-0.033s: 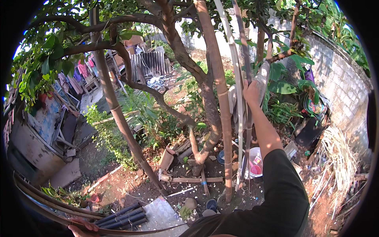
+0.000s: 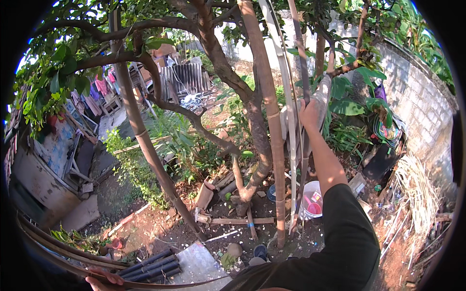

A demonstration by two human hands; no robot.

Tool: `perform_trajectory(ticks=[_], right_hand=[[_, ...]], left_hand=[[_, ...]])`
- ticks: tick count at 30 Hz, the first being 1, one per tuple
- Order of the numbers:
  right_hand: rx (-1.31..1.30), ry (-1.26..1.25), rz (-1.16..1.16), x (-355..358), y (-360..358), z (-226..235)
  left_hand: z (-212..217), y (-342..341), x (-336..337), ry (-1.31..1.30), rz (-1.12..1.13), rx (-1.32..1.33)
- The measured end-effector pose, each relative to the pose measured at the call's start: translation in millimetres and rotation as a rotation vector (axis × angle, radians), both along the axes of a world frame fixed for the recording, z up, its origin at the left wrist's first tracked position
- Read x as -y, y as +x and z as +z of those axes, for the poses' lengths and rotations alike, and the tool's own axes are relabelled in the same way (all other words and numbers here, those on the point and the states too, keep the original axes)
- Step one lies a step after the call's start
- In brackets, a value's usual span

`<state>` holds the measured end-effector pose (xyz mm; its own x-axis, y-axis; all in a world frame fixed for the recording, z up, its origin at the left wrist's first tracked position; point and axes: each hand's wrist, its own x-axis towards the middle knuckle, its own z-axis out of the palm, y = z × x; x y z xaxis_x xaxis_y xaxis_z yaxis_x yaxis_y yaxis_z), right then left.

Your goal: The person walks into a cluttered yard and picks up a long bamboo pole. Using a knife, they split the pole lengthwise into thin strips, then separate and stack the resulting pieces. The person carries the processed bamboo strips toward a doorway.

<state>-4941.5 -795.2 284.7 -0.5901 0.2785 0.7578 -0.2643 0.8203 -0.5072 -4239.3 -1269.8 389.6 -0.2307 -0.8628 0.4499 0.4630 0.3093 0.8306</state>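
Note:
My right hand [image 2: 309, 116] is raised at the right of the tree and closed around a long dark bamboo strip [image 2: 302, 58] that stands nearly upright. Pale strips [image 2: 286, 72] stand just left of it, close to a thick bamboo pole [image 2: 273, 116]. Low at the left edge, my left hand [image 2: 106, 280] is closed on a long, curved bamboo strip [image 2: 174, 285], which bends across the bottom of the view. More long strips [image 2: 73, 253] run beside that hand.
A branching tree [image 2: 255, 126] and a leaning pole [image 2: 141, 131] stand ahead. Dark tubes [image 2: 150, 266] lie on a grey slab [image 2: 201, 264]. A white bucket [image 2: 310, 186] holds a pink scoop. Pale shavings [image 2: 415, 194] are heaped near the block wall [image 2: 412, 87].
The lower end of the dark strip in my right hand has swung slightly left, toward the pale strips. My left hand has shifted a little.

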Motion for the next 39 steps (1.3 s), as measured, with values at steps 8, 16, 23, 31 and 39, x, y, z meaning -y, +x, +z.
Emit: perform_trajectory(ticks=[8, 16, 23, 31, 39], right_hand=[[0.178, -0.126, 0.118, -41, 117, 16], [0.044, -0.217, 0.219, -120, 224, 54], [0.13, -0.324, 0.363, -171, 287, 54], [0.245, -0.499, 0.653, -203, 325, -1], [0.413, -0.402, 0.605, -216, 361, -26]], left_hand=[[24, -63, -99, -0.072, -0.65, -0.052], [49, -155, -163, 0.059, -0.17, 0.029], [54, -188, -121, -0.066, -0.199, 0.04], [80, -218, -145, -0.051, -0.212, 0.044], [128, -184, -150, -0.063, -0.617, 0.044]])
